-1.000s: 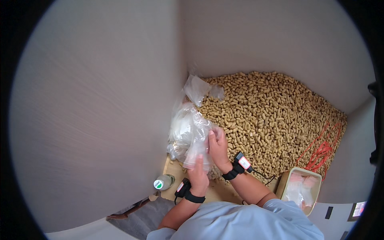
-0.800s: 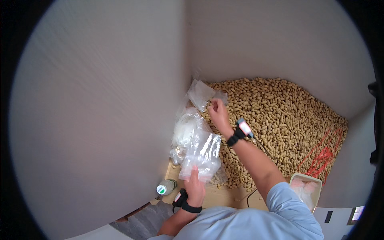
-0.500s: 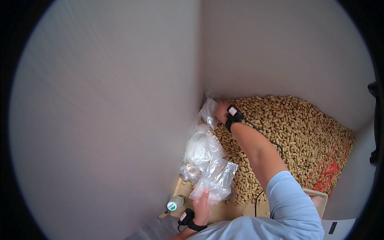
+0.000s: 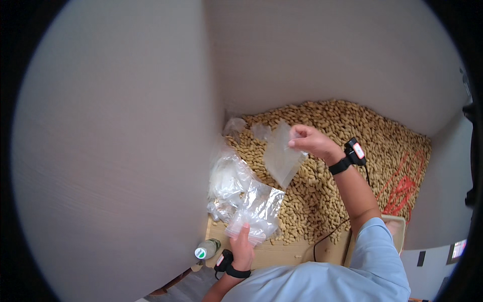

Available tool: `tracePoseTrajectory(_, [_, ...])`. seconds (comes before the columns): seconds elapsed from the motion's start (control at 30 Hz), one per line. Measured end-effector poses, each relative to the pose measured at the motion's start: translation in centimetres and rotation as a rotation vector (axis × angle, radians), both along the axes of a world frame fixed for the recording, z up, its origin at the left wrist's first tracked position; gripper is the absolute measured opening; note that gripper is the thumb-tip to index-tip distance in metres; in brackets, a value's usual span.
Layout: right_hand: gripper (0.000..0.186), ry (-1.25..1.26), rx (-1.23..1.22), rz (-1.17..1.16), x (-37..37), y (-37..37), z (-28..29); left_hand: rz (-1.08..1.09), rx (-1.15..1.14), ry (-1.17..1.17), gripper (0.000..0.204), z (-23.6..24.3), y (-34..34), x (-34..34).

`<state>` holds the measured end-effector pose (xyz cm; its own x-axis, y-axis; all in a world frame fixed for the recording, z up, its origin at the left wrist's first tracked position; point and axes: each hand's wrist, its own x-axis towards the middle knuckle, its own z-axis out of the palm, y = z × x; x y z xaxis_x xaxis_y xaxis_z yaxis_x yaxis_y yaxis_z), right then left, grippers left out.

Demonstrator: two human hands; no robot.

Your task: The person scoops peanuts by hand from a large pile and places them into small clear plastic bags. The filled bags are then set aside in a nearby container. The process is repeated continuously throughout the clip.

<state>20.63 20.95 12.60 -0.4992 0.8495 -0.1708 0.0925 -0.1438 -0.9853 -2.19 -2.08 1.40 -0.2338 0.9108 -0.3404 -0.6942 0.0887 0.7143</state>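
A flat translucent plastic bag hangs from my right hand, pinched in its fingers above the big heap of peanuts in shells. My left hand, lower and nearer my body, grips crumpled clear zip bags by their pinkish seal edge, with the thumb on top. A loose pile of white and clear plastic bags lies against the left wall, beside the bags in my left hand. Both wrists wear black straps with small devices and cables.
Tall grey walls surround the heap. A bottle with a white-green cap lies at the wooden board's left edge. A cream bin sits at lower right, partly behind my arm. Red cord lies on the peanuts at right.
My right hand left the bag in my left hand, reached to the loose bags at the upper left, and has come back rightward with a flat bag. My left hand still holds its bags.
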Motion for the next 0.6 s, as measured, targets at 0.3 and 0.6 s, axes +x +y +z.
tracePoseTrajectory(0.3, [0.02,0.243,0.03,0.049,1.0,-10.0,3.7,-0.107,-0.009,-0.055,0.037,-1.9,1.4,1.4])
tracePoseTrajectory(0.6, [0.021,0.053,-0.233,-0.109,-1.8,-13.4,-3.0,-0.487,0.065,-0.605,0.048,-2.4,1.3,1.7])
